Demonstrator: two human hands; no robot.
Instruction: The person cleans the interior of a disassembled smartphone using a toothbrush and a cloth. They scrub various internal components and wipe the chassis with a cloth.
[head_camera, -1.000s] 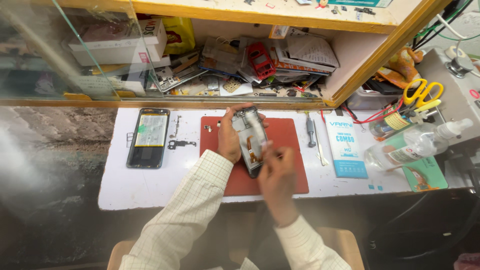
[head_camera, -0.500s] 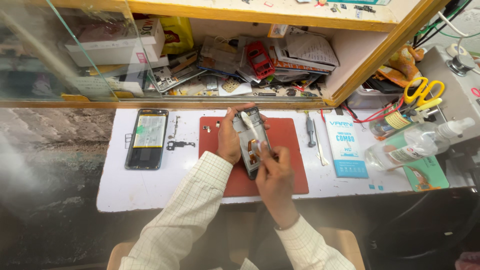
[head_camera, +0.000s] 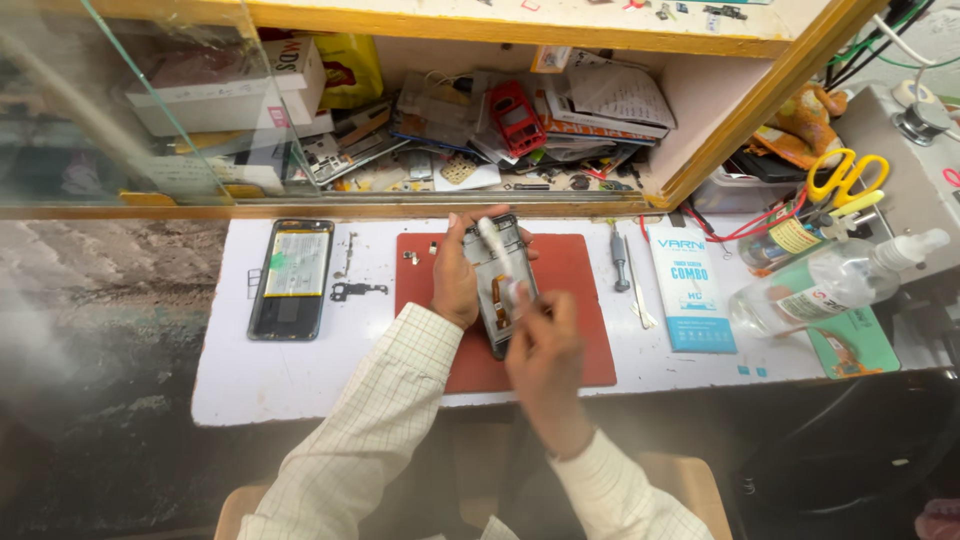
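Note:
My left hand (head_camera: 457, 275) grips a dark, opened phone frame (head_camera: 497, 262) and holds it tilted above a red work mat (head_camera: 580, 290). My right hand (head_camera: 545, 355) presses a small white tool (head_camera: 513, 292) against the frame's lower middle; the tool is blurred. A white stick-like piece (head_camera: 488, 235) shows near the frame's top. A second opened phone (head_camera: 292, 277) with its battery showing lies flat on the white table (head_camera: 300, 370) to the left. Small metal parts (head_camera: 357, 291) lie between that phone and the mat.
Right of the mat lie a screwdriver (head_camera: 619, 258), tweezers (head_camera: 638, 295) and a blue-white packet (head_camera: 690, 288). A clear spray bottle (head_camera: 830, 285) and yellow scissors (head_camera: 845, 175) sit at the far right. A cluttered shelf (head_camera: 480, 120) of phone parts runs behind, with a glass pane (head_camera: 150, 110) at left.
My right hand has shifted slightly along the phone frame with the tool. The frame stays in my left hand, barely moved.

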